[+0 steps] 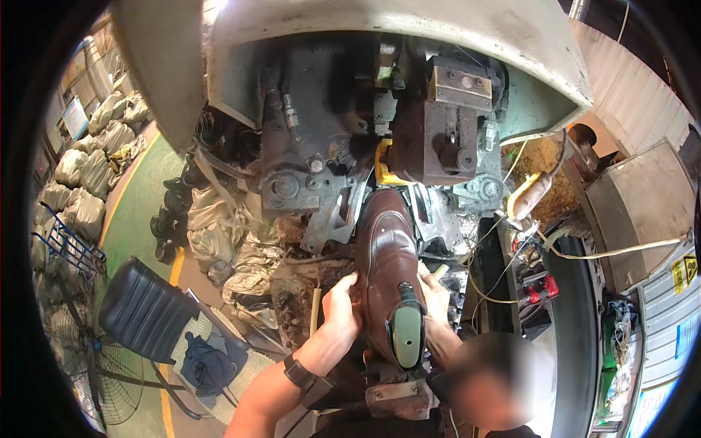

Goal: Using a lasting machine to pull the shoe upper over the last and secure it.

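A brown leather shoe (380,252) stretched over a green last (407,334) lies lengthwise between my hands. Its toe points away from me, up against the metal jaws of a machine, and the green top of the last shows through the heel opening. My left hand (340,308) grips the shoe's left side near the middle, thumb along the upper. On the opposite side my right hand (436,299) holds it, with part of its fingers hidden behind the shoe. A wide dark band circles my left wrist. A blurred patch covers much of my right forearm.
The dark, greasy machine (445,139) fills the far middle beneath a pale hood (394,22). A yellow-handled device (527,198) hangs on a cord at right. A black chair (150,310) with a cloth on its seat stands left, near a fan (102,376) and piled sacks (95,175).
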A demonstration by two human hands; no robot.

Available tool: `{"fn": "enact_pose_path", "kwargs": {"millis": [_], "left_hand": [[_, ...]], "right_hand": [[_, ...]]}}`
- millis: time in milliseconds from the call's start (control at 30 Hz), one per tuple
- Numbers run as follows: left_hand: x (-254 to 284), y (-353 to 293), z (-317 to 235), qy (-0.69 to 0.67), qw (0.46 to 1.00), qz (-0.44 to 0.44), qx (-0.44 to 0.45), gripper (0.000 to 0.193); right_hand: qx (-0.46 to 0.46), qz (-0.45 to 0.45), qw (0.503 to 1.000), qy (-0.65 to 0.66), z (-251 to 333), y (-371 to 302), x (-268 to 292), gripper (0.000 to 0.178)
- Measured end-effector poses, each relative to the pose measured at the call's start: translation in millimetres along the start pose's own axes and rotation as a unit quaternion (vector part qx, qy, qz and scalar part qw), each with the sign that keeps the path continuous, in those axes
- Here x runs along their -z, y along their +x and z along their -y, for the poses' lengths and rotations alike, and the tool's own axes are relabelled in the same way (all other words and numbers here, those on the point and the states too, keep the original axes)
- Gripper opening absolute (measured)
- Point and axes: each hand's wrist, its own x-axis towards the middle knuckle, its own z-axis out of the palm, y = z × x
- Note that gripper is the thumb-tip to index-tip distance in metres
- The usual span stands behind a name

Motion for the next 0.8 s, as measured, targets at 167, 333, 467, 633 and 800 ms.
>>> {"fn": "enact_pose_path", "kwargs": {"millis": [167, 333, 467, 633, 800], "left_hand": [[-4, -3, 2, -0.013, 1.0, 0.024, 0.014, 0.037], [-5, 5, 10, -0.049, 0.997, 0.053, 0.014, 0.037], [-10, 12, 15, -0.05, 0.997, 0.05, -0.024, 0.035], [-14, 24, 27, -0.025, 0.992, -0.016, -0.124, 0.033], [-4, 34, 29, -0.059, 0.991, -0.007, -0.122, 0.033]], "right_hand": [[-0.026, -0.013, 0.999, 0.029, 9, -1, -4, 0.039], [0.0, 0.032, 0.997, 0.073, 2, 14, -2, 0.045], [0.003, 0.047, 0.993, 0.104, -13, 34, 6, 0.044], [0.049, 0.057, 0.993, 0.092, -32, 51, 19, 0.051], [0.032, 0.049, 0.993, 0.1, -21, 41, 7, 0.056]]}}
